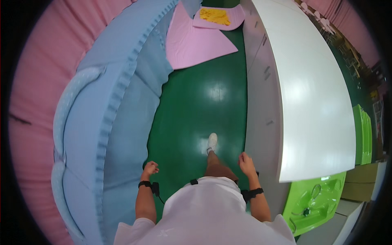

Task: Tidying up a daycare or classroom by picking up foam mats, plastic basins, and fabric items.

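My left hand (151, 168) hangs beside the blue ruffled cover (130, 118) at my left, its fingers curled into a loose fist with nothing showing in them. On the other side, my right hand (246, 164) hangs close to the grey drawer front (263, 106) of a long white counter (314, 90). Its fingers are curled too, and no held thing is visible. Each forearm wears a black strap (255, 192) with a small device on it. One white shoe (212, 141) shows ahead of me on the green floor (200, 94).
Pink mats (196, 47) lie across the far end of the aisle, with a yellow cloth (215, 16) on one. A light-blue bolster (67, 104) lies on the blue cover, against pink fabric (36, 94). A bright green basin (297, 202) adjoins the counter's near end.
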Tool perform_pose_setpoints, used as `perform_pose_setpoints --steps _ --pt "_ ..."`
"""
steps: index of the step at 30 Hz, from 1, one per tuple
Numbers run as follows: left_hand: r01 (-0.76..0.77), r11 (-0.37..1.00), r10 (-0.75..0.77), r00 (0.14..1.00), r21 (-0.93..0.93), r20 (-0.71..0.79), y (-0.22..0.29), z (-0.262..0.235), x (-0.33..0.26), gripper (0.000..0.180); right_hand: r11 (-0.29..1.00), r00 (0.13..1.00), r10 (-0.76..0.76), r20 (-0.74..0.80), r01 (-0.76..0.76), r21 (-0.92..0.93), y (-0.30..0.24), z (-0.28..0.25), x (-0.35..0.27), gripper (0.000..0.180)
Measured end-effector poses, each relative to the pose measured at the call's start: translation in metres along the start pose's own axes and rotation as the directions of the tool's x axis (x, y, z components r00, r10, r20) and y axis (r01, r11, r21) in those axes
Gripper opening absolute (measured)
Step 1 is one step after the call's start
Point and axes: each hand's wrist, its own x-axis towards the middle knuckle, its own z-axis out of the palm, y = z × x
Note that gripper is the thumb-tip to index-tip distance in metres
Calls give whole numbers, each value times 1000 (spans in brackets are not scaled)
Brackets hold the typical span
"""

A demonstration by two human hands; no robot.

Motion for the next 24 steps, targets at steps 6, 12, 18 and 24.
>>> perform_pose_setpoints --steps 6,12,18,24 --pt "-57 989 33 985 139 170 184 -4 114 13 968 994 108 25 -100 -232 21 0 182 12" --pt "-4 997 12 995 -82 99 320 -26 196 14 943 986 37 160 19 -333 -14 -27 368 13" --pt "110 981 -99 992 -158 77 426 -89 326 18 961 949 265 169 -246 -127 -41 -16 544 16" --pt "-48 988 67 990 -147 124 589 -132 462 19 885 906 404 128 -352 -305 -58 1 649 14"
